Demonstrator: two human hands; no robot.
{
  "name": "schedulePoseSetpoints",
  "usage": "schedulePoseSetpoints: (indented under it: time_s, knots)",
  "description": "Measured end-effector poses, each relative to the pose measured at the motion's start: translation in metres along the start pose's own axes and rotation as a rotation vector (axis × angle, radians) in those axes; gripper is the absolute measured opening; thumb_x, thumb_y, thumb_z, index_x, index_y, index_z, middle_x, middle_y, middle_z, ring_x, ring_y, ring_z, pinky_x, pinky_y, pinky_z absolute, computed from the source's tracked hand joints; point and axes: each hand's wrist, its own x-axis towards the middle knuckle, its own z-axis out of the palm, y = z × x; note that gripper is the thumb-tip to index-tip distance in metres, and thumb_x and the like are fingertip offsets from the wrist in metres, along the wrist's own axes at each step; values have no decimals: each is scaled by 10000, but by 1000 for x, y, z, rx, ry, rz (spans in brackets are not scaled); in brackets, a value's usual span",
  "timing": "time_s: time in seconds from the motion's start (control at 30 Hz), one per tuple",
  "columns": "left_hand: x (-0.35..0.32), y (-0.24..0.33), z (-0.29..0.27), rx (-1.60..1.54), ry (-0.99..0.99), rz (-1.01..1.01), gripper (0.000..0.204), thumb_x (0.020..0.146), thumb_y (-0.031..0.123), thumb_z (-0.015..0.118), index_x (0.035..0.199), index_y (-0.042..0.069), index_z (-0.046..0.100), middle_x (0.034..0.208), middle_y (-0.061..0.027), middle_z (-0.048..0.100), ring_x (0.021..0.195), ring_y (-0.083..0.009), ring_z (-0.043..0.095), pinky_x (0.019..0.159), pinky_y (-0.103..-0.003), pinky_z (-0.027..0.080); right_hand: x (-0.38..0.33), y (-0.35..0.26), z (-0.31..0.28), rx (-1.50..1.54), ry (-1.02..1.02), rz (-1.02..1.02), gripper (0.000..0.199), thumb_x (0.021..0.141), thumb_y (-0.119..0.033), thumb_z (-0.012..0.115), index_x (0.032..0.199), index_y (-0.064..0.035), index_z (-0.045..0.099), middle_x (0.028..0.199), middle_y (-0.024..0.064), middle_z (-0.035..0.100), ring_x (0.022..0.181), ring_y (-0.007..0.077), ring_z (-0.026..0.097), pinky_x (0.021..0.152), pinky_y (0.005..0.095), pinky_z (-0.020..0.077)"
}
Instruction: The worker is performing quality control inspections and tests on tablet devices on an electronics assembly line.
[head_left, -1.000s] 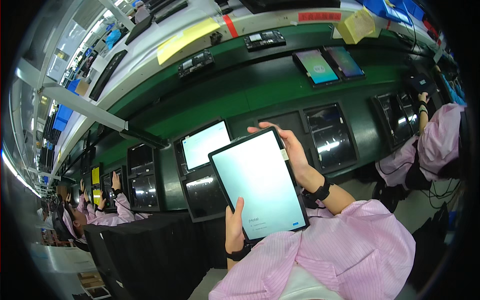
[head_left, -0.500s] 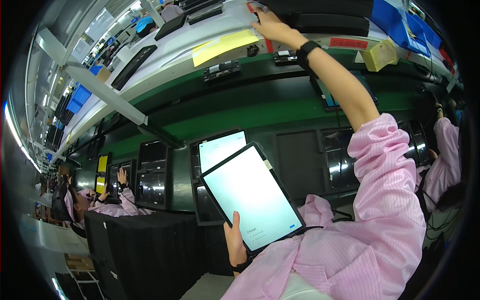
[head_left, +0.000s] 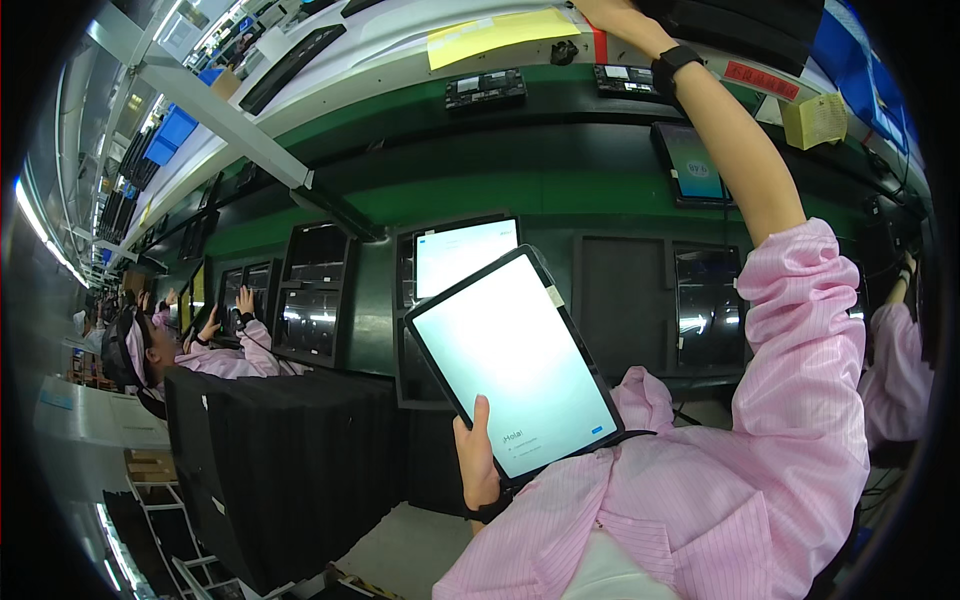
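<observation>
Left hand (head_left: 478, 462) gripping lit tablet (head_left: 520, 360) at frame centre, thumb over its lower left edge, right hand (head_left: 618, 18) partly cut off at frame top, openness and hold unclear

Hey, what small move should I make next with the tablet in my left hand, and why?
Probably bring your right hand down to steady the tablet's right edge: only your left hand grips it, near its lower left, while your right is up at the white shelf, partly out of view.
</observation>
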Motion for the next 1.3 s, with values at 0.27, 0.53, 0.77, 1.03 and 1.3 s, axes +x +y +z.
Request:
schedulePoseSetpoints:
  time_s: [0.27,0.53,0.77,1.03,1.3]
  knots:
    - [10,-12,-9,-103,-169,105,424,965,222,530,1287,-34,428,1231,-112,535,1090,-190,521,933,-329,412,-179,-80,-51,790,-78,-111,349,935,-300,513,1115,-11,592,1094,94,618,1020,185,560,892,311,422]
    - [20,-24,-8,8,-276,151,533,928,200,564,1357,-23,340,1324,-132,457,1166,-243,471,999,-375,365,-311,-162,-86,1923,-575,720,546,988,-352,340,1409,-4,349,1364,158,463,1181,208,498,1003,334,384]
    - [22,-26,-7,-16,-388,164,595,890,198,606,1368,-15,324,1309,-133,461,1171,-248,467,1001,-389,367,-314,-168,-110,1919,-515,815,511,975,-336,285,1349,-21,436,1261,114,536,1130,188,519,986,326,394]
    - [19,-24,-11,-24,-396,143,614,872,234,647,1350,-13,350,1280,-122,486,1153,-238,483,990,-377,378,-317,-175,-113,1902,-485,805,506,966,-321,288,1330,-10,452,1261,115,539,1136,189,519,1003,320,377]
    - [11,-20,-15,138,-306,459,413,868,213,660,1172,7,472,1012,-43,579,885,-137,556,784,-287,458,-323,-166,-120,1476,-393,809,405,983,-303,348,1139,-3,572,959,19,593,873,72,513,773,221,389]
